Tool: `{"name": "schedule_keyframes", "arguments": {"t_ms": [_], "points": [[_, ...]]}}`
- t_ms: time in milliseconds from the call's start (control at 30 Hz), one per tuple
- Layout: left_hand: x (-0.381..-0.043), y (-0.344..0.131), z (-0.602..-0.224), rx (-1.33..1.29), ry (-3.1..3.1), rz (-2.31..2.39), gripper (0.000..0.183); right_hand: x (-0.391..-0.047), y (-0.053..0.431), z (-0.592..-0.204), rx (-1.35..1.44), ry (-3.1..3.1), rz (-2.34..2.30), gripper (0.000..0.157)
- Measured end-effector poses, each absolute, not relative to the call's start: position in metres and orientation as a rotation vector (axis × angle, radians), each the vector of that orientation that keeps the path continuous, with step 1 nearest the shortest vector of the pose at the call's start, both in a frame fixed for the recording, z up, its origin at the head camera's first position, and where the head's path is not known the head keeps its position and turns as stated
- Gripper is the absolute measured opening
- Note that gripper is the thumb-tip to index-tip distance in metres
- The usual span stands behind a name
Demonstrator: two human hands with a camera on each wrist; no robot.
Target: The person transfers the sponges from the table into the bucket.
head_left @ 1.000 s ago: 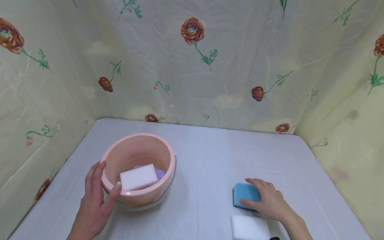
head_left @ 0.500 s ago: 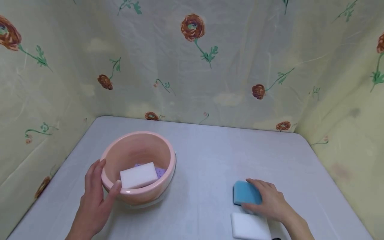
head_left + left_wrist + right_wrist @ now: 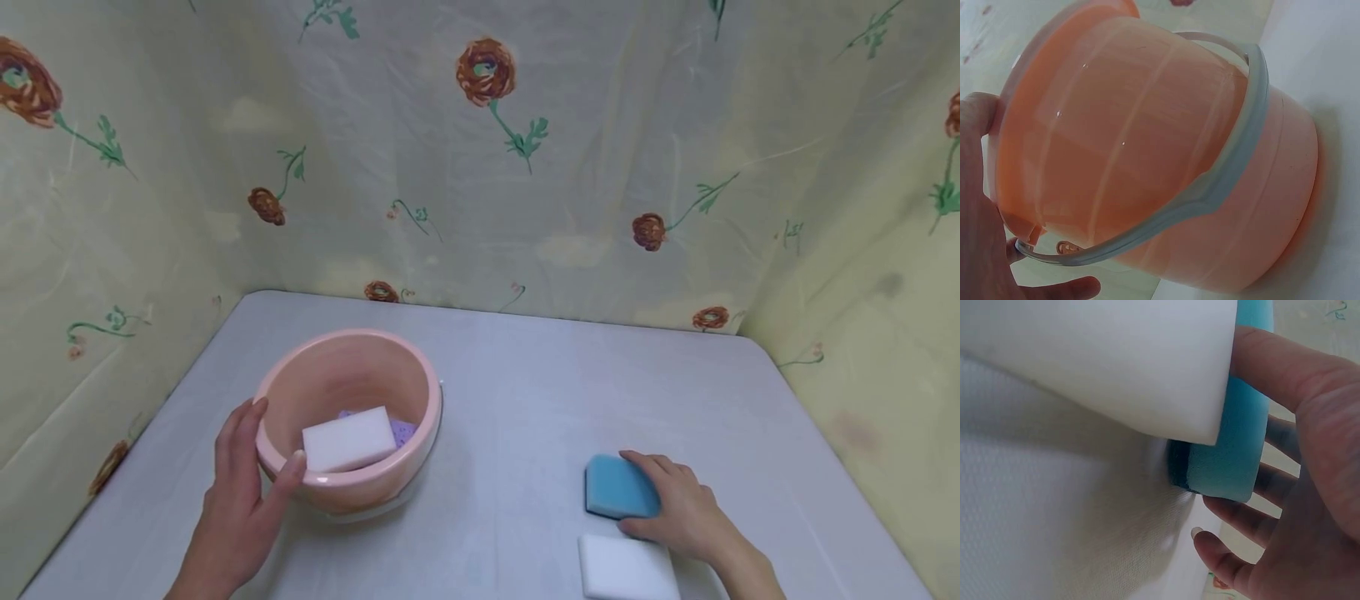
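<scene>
My left hand (image 3: 238, 500) holds the rim of a pink bucket (image 3: 360, 496) at its near left side, thumb on the near edge and fingertips at the left edge. Inside the bucket a white sponge (image 3: 348, 442) leans over a purple sponge (image 3: 403, 432), which it partly hides. At the right, my right hand (image 3: 686, 508) grips a blue sponge (image 3: 618, 486) lying on the table, thumb along its near side and index finger at its far side. Its dark underside layer (image 3: 1179, 464) shows in the right wrist view. A white sponge block (image 3: 627, 568) lies just nearer than the blue one.
The table (image 3: 510, 400) has a white cover. Behind and at both sides hangs a flowered curtain (image 3: 420, 167). A grey handle (image 3: 1210, 187) hangs down the bucket's side in the left wrist view.
My right hand has shifted slightly right, its thumb sliding along the near side of the blue sponge toward the right corner. The left hand and the bucket stay in place.
</scene>
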State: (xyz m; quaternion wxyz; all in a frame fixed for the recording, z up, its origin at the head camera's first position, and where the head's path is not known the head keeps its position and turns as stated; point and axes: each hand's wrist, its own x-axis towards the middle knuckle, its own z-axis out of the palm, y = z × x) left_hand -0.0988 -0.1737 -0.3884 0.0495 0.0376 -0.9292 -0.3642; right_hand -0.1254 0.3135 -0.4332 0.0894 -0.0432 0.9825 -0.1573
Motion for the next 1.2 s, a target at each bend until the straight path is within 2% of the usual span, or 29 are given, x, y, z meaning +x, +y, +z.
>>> {"name": "schedule_keyframes", "arguments": {"t_ms": [500, 933, 1200], "points": [[-0.097, -0.173, -0.389, 0.073, -2.774, -1.086, 0.076, -0.126, 0.313, -0.423, -0.21, 3.058, -0.516, 0.088], [-0.099, -0.171, -0.388, 0.129, -2.845, -1.114, 0.08, -0.139, 0.282, -0.376, -0.389, 3.16, -0.539, 0.083], [-0.097, -0.173, -0.391, 0.084, -2.771, -1.11, 0.077, -0.153, 0.251, -0.345, -0.432, 3.127, -0.572, 0.085]]}}
